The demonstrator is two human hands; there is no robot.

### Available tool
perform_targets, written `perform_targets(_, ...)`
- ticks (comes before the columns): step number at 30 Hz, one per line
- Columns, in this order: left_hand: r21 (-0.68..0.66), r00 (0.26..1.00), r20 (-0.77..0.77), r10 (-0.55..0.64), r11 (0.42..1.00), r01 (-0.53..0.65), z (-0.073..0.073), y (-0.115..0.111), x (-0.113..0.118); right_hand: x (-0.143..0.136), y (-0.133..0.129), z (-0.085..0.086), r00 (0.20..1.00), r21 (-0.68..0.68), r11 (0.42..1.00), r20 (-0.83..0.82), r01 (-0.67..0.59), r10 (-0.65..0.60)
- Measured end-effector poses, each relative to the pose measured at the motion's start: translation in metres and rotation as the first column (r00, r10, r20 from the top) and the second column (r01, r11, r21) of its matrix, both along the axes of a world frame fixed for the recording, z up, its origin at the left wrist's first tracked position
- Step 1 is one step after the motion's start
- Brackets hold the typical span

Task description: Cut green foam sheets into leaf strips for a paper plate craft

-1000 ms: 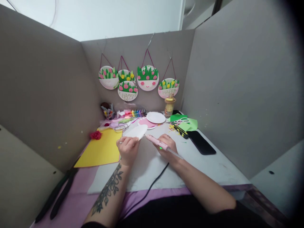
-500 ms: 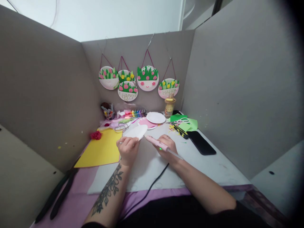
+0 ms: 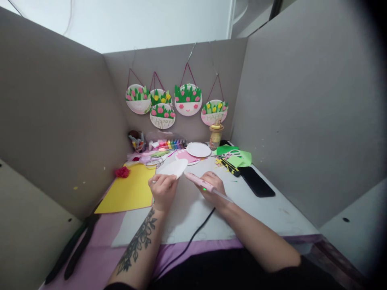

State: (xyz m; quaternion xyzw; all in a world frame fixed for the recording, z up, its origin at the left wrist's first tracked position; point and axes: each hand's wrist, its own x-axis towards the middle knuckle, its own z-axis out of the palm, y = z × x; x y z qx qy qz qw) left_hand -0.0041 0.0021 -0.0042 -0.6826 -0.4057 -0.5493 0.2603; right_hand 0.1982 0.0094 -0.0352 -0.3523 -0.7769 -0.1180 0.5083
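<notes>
My left hand [image 3: 163, 190] grips the near edge of a white paper plate piece [image 3: 174, 167], tilted above the table. In my right hand [image 3: 213, 187] is a pink hot glue gun [image 3: 198, 181] with a lit green light and a clear glue stick jutting from its back end. The gun's tip points left, close to the plate's right edge; whether it touches I cannot tell. A black cord [image 3: 198, 229] runs from beneath my right wrist toward the table's front edge.
Yellow sheets [image 3: 130, 189] and red yarn [image 3: 122, 172] lie left. Behind are a white paper plate [image 3: 198, 150], pink paper [image 3: 186, 156] and clay sticks [image 3: 177, 143]. A black phone [image 3: 256, 182], box cutter [image 3: 230, 167] and green paper [image 3: 245, 157] lie right. Grey panels [image 3: 290, 100] enclose the table.
Almost nothing differs. Both hands, the plate piece and the glue gun stay in practically the same place.
</notes>
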Motion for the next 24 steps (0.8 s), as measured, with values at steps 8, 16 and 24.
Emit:
perform_targets(8, -0.002, 1.000, 0.007, -0.004, 1.000, 0.004, 0.0009, -0.0009, 0.0003, -0.0006, -0.0036, 0.0053, 1.000, -0.025, 1.000, -0.016, 0.005, -0.006)
perform_targets(16, 0.006, 1.000, 0.005, -0.020, 1.000, 0.019, 0.0005, -0.0004, -0.0003, 0.0001, -0.0033, 0.0053, 1.000, -0.024, 1.000, -0.026, -0.005, 0.004)
perform_targets(24, 0.031, 0.999, -0.001, -0.036, 0.999, 0.036, 0.0012, 0.0000, -0.0006, 0.0000, -0.0015, 0.0042, 1.000, -0.028, 1.000, -0.019, 0.004, -0.004)
